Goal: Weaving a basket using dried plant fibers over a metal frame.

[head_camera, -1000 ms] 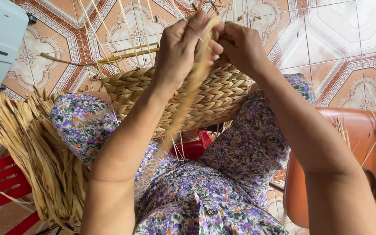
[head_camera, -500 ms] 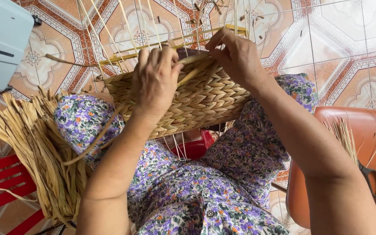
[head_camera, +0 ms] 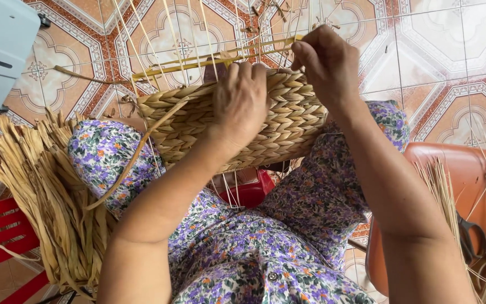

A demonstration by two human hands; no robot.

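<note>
Soft, even daylight, sharp focus

No glare or hard shadows; only faint shade beneath the fingers (head_camera: 247, 72), edges slightly stretched.
</note>
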